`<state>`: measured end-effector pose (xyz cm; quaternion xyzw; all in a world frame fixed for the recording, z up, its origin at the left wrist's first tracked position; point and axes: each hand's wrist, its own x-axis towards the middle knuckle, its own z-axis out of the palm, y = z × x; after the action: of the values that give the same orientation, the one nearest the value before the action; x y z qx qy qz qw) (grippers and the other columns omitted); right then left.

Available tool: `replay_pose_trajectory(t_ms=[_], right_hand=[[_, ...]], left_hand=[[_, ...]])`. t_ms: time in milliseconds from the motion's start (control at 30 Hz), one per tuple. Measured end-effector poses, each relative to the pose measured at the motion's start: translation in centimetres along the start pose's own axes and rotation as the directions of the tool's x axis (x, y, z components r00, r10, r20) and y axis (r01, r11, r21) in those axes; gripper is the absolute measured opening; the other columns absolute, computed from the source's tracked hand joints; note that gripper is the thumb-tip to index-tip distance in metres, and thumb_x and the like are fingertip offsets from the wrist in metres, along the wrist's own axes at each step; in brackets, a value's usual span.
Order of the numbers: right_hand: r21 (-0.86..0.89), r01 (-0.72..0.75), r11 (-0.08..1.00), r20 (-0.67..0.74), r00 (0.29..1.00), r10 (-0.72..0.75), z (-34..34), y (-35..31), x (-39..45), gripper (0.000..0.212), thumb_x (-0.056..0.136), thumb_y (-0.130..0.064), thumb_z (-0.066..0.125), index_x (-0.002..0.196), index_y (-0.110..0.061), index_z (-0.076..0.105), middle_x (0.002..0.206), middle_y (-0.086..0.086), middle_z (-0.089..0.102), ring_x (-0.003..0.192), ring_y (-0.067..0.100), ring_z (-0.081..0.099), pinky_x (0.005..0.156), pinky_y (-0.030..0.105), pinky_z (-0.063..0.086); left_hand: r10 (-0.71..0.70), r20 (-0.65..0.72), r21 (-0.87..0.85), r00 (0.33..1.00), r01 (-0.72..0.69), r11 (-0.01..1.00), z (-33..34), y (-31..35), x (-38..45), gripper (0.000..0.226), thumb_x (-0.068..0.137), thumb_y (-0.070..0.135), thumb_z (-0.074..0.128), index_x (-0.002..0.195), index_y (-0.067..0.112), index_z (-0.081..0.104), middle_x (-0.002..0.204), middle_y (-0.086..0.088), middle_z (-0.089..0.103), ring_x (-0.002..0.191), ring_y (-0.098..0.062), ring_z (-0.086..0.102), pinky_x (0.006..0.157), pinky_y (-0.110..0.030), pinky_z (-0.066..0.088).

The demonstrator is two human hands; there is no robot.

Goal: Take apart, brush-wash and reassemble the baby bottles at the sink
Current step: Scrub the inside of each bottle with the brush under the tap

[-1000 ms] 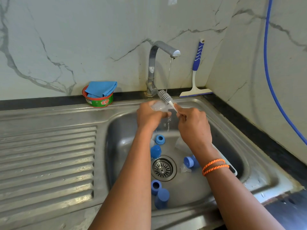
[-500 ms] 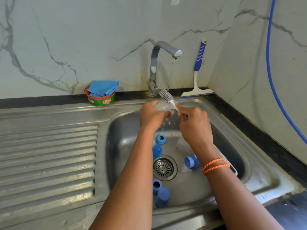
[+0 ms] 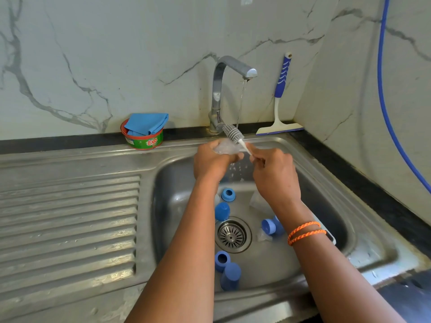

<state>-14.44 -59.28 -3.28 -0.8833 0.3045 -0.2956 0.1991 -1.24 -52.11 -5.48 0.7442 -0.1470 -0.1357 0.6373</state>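
Little changed since a second ago: left hand gripping clear bottle part, right hand pinching brush under running tap.

Six blue bottle caps, one brush.
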Motion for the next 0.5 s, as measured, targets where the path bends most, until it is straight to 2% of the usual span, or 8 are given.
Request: replay_pose_trajectory(t_ms=[67,133,267,400,500], right_hand=[[0.007,-0.005,1.000,0.017,1.000,0.005,0.23,0.19,-0.19,0.030,0.102,-0.016,0.053,0.116,-0.031,0.075,0.079,0.006,0.060,0.071,0.031,0.059,0.059,0.035,0.041],[0.017,-0.001,1.000,0.023,1.000,0.000,0.38,0.12,-0.49,0.025,0.102,-0.016,0.055,0.105,-0.030,0.075,0.078,0.004,0.061,0.070,0.029,0.059,0.059,0.033,0.040],[0.041,-0.009,0.999,0.033,0.999,0.008,0.05,-0.14,-0.67,0.025,0.101,-0.014,0.055,0.097,-0.030,0.074,0.074,0.001,0.059,0.066,0.025,0.057,0.057,0.031,0.039],[0.046,-0.065,0.997,0.063,0.996,0.062,-0.20,-0.26,-0.84,0.035,0.097,-0.012,0.056,0.067,-0.030,0.056,0.071,0.003,0.054,0.063,0.026,0.050,0.056,0.031,0.036],[0.043,-0.108,0.993,0.071,0.992,0.105,-0.39,-0.38,-1.02,0.033,0.096,-0.010,0.055,0.066,-0.023,0.055,0.070,0.004,0.054,0.061,0.024,0.048,0.054,0.031,0.035]], left_hand=[[-0.023,-0.114,0.024,0.993,0.026,0.999,-0.15,-0.35,0.40,0.058,0.066,0.044,0.095,0.119,0.034,0.073,0.094,0.014,0.072,0.086,-0.010,0.066,0.081,-0.034,0.058],[-0.031,-0.186,0.050,0.982,0.041,0.998,-0.28,-0.69,0.73,0.052,0.068,0.049,0.092,0.114,0.032,0.074,0.095,0.011,0.073,0.087,-0.015,0.068,0.082,-0.041,0.062],[0.017,-0.199,0.128,0.980,0.008,0.992,-0.32,-0.49,0.66,0.056,0.067,0.049,0.094,0.114,0.028,0.073,0.101,0.008,0.073,0.092,-0.019,0.068,0.079,-0.038,0.060],[0.053,-0.275,0.181,0.960,-0.002,0.984,-0.35,-0.31,0.50,0.060,0.072,0.044,0.092,0.122,0.022,0.067,0.115,0.001,0.072,0.100,-0.021,0.067,0.076,-0.034,0.055],[0.121,-0.239,0.244,0.964,-0.061,0.968,-0.50,-0.23,0.55,0.060,0.073,0.044,0.091,0.122,0.023,0.063,0.114,0.002,0.067,0.100,-0.021,0.064,0.080,-0.036,0.053]])
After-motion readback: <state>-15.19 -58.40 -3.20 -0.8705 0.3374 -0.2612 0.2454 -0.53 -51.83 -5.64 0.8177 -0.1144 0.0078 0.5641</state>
